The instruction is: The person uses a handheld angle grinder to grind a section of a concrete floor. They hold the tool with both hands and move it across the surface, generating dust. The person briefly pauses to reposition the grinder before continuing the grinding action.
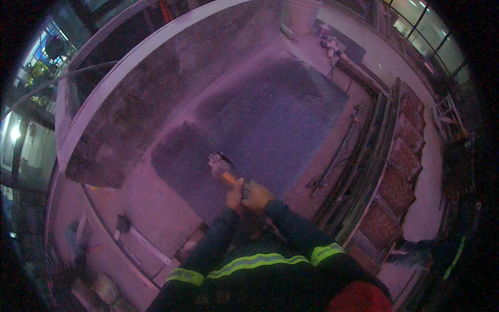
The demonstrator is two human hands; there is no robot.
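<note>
A curved panel lies left of the dark patch, left hand and right hand clamp fingers around an orange-handled tool over the patch's near part, and pale floor, a rod and long beams line the patch's right edge.
</note>
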